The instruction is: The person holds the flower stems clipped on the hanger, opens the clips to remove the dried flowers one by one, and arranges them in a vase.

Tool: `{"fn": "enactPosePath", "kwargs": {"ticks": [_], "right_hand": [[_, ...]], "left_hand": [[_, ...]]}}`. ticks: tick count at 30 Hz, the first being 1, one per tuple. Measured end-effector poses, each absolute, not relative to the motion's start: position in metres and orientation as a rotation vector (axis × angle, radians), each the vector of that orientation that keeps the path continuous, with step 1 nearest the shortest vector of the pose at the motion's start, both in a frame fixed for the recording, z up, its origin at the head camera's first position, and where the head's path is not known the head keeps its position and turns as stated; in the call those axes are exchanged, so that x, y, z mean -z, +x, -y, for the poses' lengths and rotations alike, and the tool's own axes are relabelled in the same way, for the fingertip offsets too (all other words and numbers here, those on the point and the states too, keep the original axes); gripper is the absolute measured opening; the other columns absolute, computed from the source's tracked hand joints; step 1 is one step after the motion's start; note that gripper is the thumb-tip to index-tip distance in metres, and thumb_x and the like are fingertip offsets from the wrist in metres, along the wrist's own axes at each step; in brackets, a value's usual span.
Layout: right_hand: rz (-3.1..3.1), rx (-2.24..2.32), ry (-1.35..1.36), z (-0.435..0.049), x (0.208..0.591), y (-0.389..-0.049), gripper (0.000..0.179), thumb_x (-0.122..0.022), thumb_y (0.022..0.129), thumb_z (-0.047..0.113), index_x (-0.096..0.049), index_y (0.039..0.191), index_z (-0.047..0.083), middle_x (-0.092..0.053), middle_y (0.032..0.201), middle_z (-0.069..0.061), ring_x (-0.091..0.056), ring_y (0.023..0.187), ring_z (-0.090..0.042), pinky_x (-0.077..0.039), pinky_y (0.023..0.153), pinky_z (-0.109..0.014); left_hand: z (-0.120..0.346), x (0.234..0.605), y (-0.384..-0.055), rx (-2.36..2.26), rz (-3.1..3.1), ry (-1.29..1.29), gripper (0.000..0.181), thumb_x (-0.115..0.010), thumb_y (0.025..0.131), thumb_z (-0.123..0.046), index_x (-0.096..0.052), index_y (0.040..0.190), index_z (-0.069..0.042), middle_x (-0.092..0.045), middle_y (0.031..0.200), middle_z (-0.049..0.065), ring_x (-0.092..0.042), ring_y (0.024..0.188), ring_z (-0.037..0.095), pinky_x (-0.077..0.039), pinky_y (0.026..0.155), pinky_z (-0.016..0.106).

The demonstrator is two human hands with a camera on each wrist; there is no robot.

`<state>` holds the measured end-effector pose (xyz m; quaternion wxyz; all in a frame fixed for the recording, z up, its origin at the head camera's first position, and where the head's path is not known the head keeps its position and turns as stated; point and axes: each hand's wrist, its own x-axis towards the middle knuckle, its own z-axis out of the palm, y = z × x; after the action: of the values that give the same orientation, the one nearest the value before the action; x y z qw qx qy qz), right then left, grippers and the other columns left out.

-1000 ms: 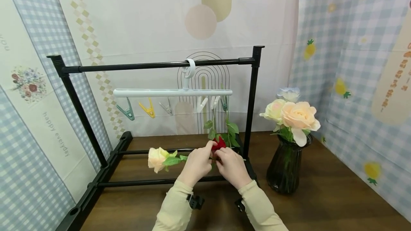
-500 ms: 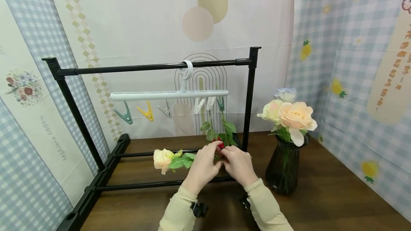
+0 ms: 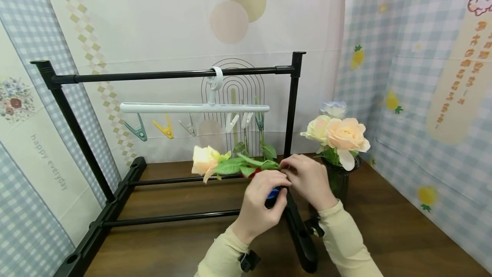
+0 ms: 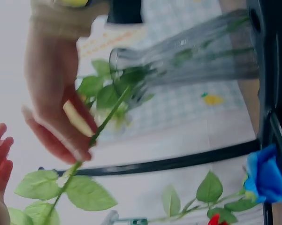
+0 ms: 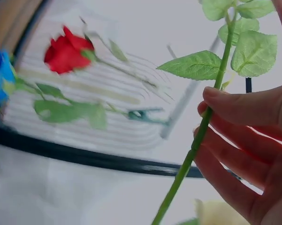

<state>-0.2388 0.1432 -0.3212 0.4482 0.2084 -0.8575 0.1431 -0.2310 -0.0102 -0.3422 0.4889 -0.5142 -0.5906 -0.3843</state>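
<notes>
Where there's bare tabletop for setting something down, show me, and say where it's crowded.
Free: tabletop between the lower crossbars, bordered left by the black foot; the strip right of the vase, up to the checked cloth. Crowded: around the right upright, where the left hand, right hand, rose stem, red flower and blue flower cluster.

Held rose (image 3: 205,160) left of vase (image 3: 337,183); hanger (image 3: 173,108) on rack (image 3: 292,114).

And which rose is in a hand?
The sideways pale rose, its stem pinched by the right hand; the red rose and blue rose hang upside down, others stand in the vase.
</notes>
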Motion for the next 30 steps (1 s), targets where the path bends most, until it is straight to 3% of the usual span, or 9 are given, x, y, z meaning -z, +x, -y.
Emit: {"fn": "enactPosePath", "kwargs": {"ticks": [6,11,18,24,30], "right_hand": [[2.106,-0.521,0.576,-0.172,0.293,-0.237,0.013,-0.075,0.069,0.008,-0.069,0.079,0.014,-0.068,0.077,0.003,-0.061,0.065,-0.008,-0.048,0.057,-0.024],[2.101,-0.684,0.553,-0.191,0.279,-0.231,0.014,-0.074,0.070,0.007,-0.070,0.082,0.013,-0.069,0.078,0.000,-0.061,0.068,-0.004,-0.049,0.060,-0.015],[2.061,-0.761,0.460,-0.213,0.266,-0.228,0.012,-0.074,0.071,0.008,-0.070,0.082,0.010,-0.068,0.077,-0.005,-0.055,0.068,0.013,-0.045,0.060,-0.007],[2.081,-0.805,0.356,-0.222,0.264,-0.232,0.011,-0.073,0.073,0.015,-0.070,0.083,0.011,-0.068,0.078,-0.007,-0.054,0.066,0.016,-0.043,0.061,-0.006],[2.119,-0.838,0.296,-0.225,0.278,-0.239,0.019,-0.071,0.075,0.017,-0.067,0.092,0.011,-0.069,0.083,-0.009,-0.052,0.071,0.017,-0.043,0.065,-0.008]], "left_hand": [[-0.009,0.356,-0.232,0.882,1.563,-1.370,0.016,-0.056,0.081,-0.007,-0.061,0.094,-0.014,-0.062,0.092,-0.004,-0.057,0.093,0.007,-0.041,0.091,0.024],[-0.024,0.372,-0.238,0.849,1.764,-1.372,0.011,-0.056,0.085,-0.013,-0.061,0.094,-0.019,-0.063,0.089,-0.010,-0.055,0.089,0.000,-0.039,0.087,0.017],[-0.039,0.383,-0.241,0.812,1.950,-1.373,0.012,-0.054,0.087,-0.018,-0.061,0.096,-0.022,-0.064,0.092,-0.013,-0.055,0.089,-0.003,-0.038,0.083,0.013],[-0.048,0.387,-0.246,0.868,2.088,-1.294,0.014,-0.056,0.086,-0.017,-0.061,0.098,-0.022,-0.064,0.090,-0.013,-0.057,0.084,-0.001,-0.041,0.078,0.015],[-0.057,0.392,-0.250,1.048,2.255,-1.271,0.018,-0.056,0.086,-0.018,-0.058,0.103,-0.023,-0.063,0.089,-0.012,-0.058,0.084,0.002,-0.044,0.082,0.019]]}}
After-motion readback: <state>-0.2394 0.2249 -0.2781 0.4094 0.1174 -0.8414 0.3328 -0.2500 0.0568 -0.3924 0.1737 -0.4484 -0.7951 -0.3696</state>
